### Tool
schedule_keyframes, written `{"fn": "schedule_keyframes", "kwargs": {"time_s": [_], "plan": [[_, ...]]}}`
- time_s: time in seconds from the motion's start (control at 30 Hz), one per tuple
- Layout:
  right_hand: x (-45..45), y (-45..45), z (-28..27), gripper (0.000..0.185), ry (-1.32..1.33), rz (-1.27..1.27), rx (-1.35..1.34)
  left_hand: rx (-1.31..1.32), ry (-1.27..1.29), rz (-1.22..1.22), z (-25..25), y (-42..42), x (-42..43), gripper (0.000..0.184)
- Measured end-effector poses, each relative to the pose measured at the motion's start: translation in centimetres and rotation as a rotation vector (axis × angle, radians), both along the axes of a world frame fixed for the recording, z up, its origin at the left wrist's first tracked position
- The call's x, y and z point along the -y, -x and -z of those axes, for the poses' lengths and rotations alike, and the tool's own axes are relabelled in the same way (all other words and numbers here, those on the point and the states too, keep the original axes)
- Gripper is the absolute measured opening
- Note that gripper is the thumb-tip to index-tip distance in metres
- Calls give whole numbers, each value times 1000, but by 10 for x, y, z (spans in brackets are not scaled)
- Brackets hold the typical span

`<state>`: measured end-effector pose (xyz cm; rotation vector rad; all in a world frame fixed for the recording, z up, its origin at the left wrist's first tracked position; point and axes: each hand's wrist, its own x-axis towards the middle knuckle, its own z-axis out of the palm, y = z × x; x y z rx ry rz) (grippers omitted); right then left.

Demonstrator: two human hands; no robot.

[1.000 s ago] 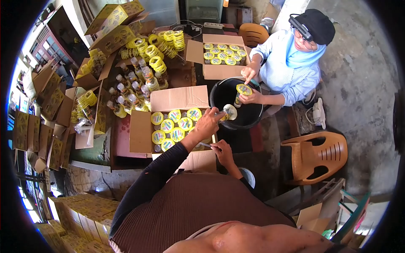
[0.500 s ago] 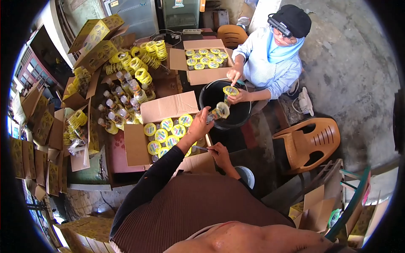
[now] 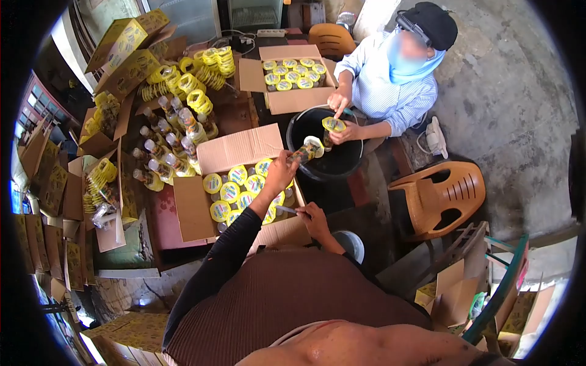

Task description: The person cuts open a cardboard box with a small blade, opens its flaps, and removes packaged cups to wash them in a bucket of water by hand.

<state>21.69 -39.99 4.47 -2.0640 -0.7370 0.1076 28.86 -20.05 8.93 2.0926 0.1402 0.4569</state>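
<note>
My left hand (image 3: pixel 282 172) is closed around a clear bottle (image 3: pixel 303 154) with dark contents and a pale, yellow-edged end. The bottle is tilted over the near left rim of a black bucket (image 3: pixel 292 131). My right hand (image 3: pixel 314 221) grips a thin grey tool (image 3: pixel 287 209), perhaps a knife, its tip over the open carton (image 3: pixel 239 146). Inside that carton stand several containers with yellow-rimmed round lids (image 3: pixel 229 192). Across the bucket, a co-worker's hands hold a similar container (image 3: pixel 333 125), one finger touching its top.
Upright bottles (image 3: pixel 165 143) and yellow rings (image 3: pixel 195 79) crowd the table's left side. A second filled carton (image 3: pixel 299 100) lies beyond the bucket. An orange chair (image 3: pixel 442 198) is at the right, and a pale bucket (image 3: pixel 349 244) sits beside my right forearm.
The view has shifted, so the scene sits further left. The bottle in my left hand has turned and now tilts up toward the co-worker's container. My right hand still holds the thin tool.
</note>
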Motion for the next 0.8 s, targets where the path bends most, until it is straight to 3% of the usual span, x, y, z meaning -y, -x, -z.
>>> {"fn": "schedule_keyframes", "kwargs": {"time_s": [0.1, 0.17, 0.2, 0.27, 0.4, 0.47, 0.8], "plan": [[-15, 4, 4, 9, -96, 32, -179, -12, 18, 21, -6, 4, -3, 34], [-22, 5, 24, 10, -319, -18, -697, -51, 33, 18, -16, 6, -4, 35], [-22, 8, 28, 10, -318, -10, -711, -97, 69, 31, -23, 8, -5, 37], [-24, 12, 29, 16, -245, -19, -1156, -117, 70, 40, -33, 11, -6, 38], [-25, 27, 44, 16, -229, 17, -1209, -84, 115, 64, -28, 10, -8, 38], [-25, 31, 50, 16, -442, 2, -1142, -124, 119, 72, -33, 11, -8, 37], [-27, 32, 55, 15, -583, 28, -1172, -41, 64, 99, -41, 14, -7, 36]]}}
